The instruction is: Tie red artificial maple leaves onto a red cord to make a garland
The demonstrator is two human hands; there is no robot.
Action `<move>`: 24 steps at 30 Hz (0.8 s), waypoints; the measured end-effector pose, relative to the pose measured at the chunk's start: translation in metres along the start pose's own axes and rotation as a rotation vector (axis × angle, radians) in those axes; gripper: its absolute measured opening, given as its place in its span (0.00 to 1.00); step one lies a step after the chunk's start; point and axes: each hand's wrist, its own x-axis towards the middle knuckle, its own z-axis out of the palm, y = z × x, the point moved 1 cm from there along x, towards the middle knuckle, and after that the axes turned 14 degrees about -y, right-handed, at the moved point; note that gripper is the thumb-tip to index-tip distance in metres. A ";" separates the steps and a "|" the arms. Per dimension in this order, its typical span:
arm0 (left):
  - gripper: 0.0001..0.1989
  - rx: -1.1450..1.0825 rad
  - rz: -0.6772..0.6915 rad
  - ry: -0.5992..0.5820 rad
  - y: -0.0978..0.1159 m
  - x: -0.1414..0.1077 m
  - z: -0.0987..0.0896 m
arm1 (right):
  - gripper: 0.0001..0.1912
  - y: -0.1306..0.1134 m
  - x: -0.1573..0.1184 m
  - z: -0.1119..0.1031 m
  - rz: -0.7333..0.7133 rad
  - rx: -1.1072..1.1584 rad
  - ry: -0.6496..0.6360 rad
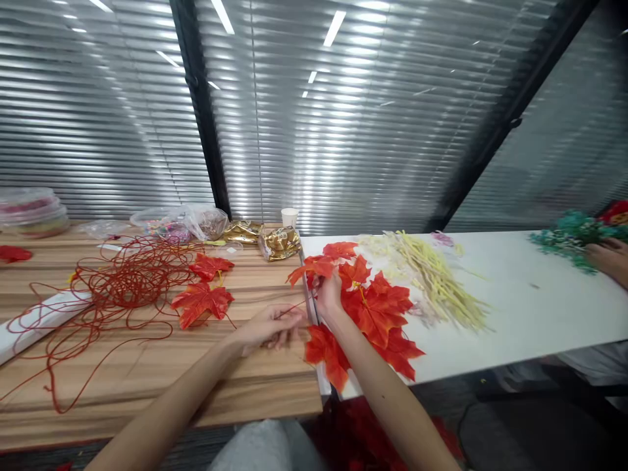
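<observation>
My left hand (275, 325) is above the right end of the wood-grain table, its fingers pinched on a thin red cord (293, 307). The cord stretches toward my right hand (328, 293), which is closed among red artificial maple leaves (377, 307) at the seam between the two tables. One leaf (316, 267) lies over my right fingertips and partly hides them. More leaves spread beneath my right forearm. Left of my hands, two loose maple leaves (202, 301) lie beside a large loose tangle of red cord (132, 275).
Behind are gold foil packets (279, 244), a paper cup (290, 217) and plastic bags (206, 221). Pale yellow strips (436, 281) lie on the white table (520, 307). Another person's hand (608, 258) touches green foliage (564, 242) at far right. A white bar (44, 320) lies left.
</observation>
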 end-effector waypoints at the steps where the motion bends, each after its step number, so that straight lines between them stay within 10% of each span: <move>1: 0.20 -0.014 0.020 0.059 0.001 0.001 -0.002 | 0.10 0.001 0.000 -0.001 0.001 0.000 0.007; 24: 0.14 -0.327 0.243 0.546 0.008 -0.012 -0.043 | 0.11 0.004 0.003 -0.008 0.088 0.148 -0.097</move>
